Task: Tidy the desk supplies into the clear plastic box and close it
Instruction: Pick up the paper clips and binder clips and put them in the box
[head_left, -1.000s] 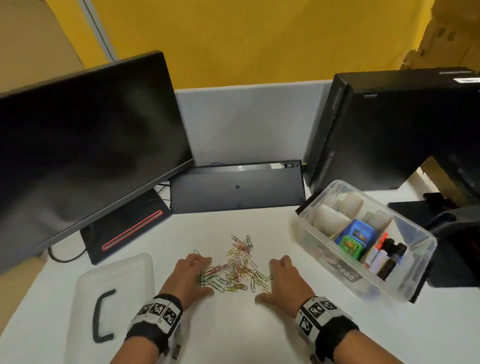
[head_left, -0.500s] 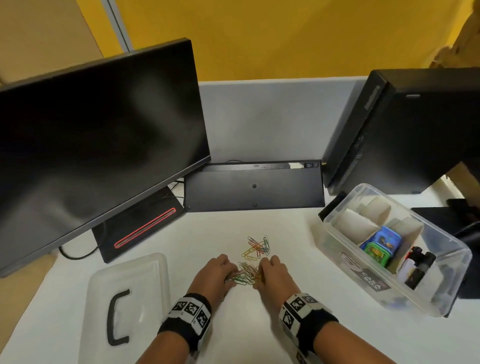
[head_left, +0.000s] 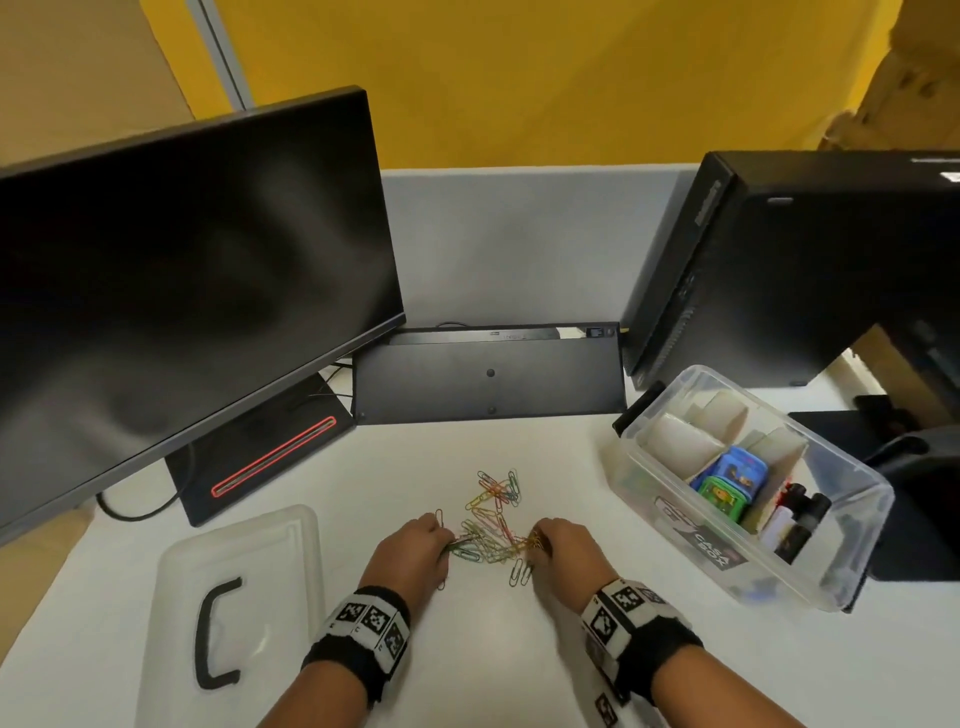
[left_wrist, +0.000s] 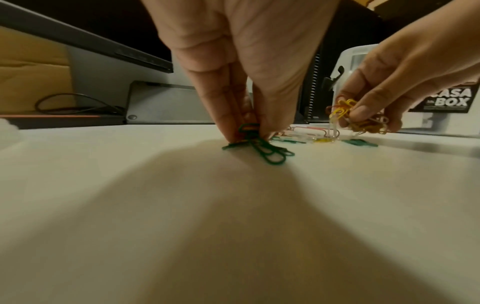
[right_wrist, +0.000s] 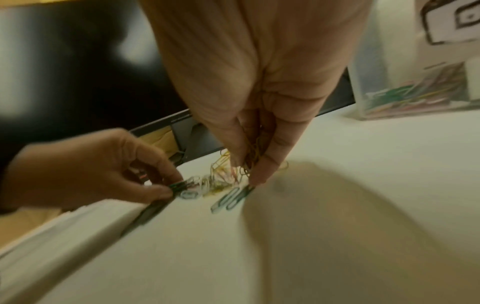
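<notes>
Paper clips (head_left: 493, 514) scattered on the white bench (head_left: 519, 649), left hand (head_left: 410, 553) and right hand (head_left: 566, 551) each pinching a cluster, between detached lid (head_left: 234, 587) and open clear plastic box (head_left: 748, 483); monitor (head_left: 182, 291), keyboard (head_left: 488, 379) and computer tower (head_left: 779, 270) behind.

right wrist view: motion-blurred throughout; paper clips (right_wrist: 226, 197) smear into streaks.
clear plastic box (head_left: 831, 566): in the right wrist view cut off by the right edge, contents too smeared to name.
monitor (head_left: 182, 291): left side cropped by the frame.
left hand (head_left: 413, 551): fingertips hidden behind the knuckles from the head camera.
box label (left_wrist: 451, 98): first letter covered by the right hand (left_wrist: 405, 67).
</notes>
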